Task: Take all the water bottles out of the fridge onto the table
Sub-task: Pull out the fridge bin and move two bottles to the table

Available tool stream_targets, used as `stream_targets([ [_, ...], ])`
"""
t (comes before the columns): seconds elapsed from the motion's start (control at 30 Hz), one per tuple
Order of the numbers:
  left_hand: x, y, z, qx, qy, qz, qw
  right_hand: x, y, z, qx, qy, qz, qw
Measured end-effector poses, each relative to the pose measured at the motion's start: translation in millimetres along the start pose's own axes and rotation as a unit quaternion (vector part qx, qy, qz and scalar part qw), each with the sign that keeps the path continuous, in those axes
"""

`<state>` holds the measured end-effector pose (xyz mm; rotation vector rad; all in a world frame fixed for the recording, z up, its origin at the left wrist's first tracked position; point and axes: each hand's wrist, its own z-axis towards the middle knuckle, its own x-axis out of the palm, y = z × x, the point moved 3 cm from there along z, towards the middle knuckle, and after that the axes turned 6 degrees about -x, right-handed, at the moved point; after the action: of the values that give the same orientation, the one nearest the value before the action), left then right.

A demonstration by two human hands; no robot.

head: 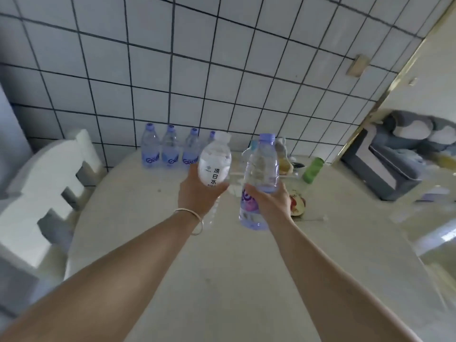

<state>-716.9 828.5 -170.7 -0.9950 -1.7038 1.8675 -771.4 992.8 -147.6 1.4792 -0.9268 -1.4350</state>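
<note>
Pale round table (153, 243) against tiled wall (172, 70); left hand (195, 193) grips white-capped bottle (215, 164), right hand (269, 201) grips purple-capped bottle (261, 169), both raised above table

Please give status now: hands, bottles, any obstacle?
Left hand grips white-cap bottle. Right hand grips purple-cap bottle. Both over table; bottle row at wall. Nothing in the way.
</note>
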Motion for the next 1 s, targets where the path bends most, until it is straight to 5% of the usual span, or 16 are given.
stream_targets([
  [0.33, -62.2, 80.1, 175.6, -0.079, -0.125, 0.025, 0.989, 167.0, -2.1, 107.3, 0.066, 0.156, -0.011, 0.986],
  [1.0, -63.8, 184.2, 311.2, -0.094, -0.154, 0.041, 0.983, 336.8, -73.9, 218.3, 0.053, 0.161, -0.023, 0.985],
])
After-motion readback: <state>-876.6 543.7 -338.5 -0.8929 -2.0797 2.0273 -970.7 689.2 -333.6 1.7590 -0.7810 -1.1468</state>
